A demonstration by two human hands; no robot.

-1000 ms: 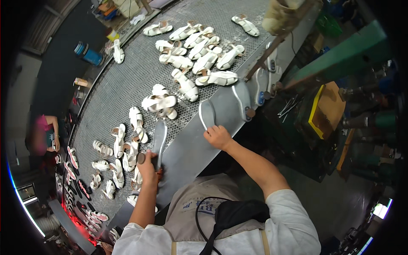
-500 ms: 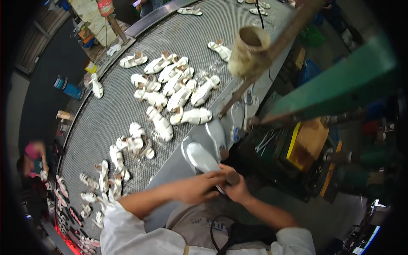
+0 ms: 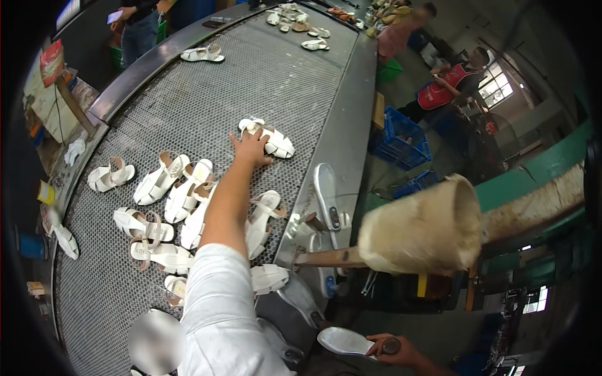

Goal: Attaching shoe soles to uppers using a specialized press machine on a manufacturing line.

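Note:
My left hand [image 3: 252, 150] reaches far out over the mesh surface, its fingers spread across a white sandal [image 3: 278, 143]. The fingers touch that sandal's strap end without closing round it. Low at the right, my right hand [image 3: 402, 352] is closed round the end of a silver sole-shaped form [image 3: 343, 341], where a brown round knob [image 3: 391, 345] sticks out. Several more white sandals lie beside and under my left forearm, such as a white sandal [image 3: 158, 182] to its left and a white sandal [image 3: 263, 229] to its right.
A mesh conveyor [image 3: 207, 94] runs away from me beside a metal ledge [image 3: 338, 138] with more silver sole-shaped forms [image 3: 326, 194]. A large beige cylinder [image 3: 414, 229] on a bar juts in at the right. Blue crates [image 3: 401, 141] and people stand beyond.
My left hand has left the silver form and stretched forward to a farther white sandal. My right hand keeps the form, now lower right. The whole view has shifted.

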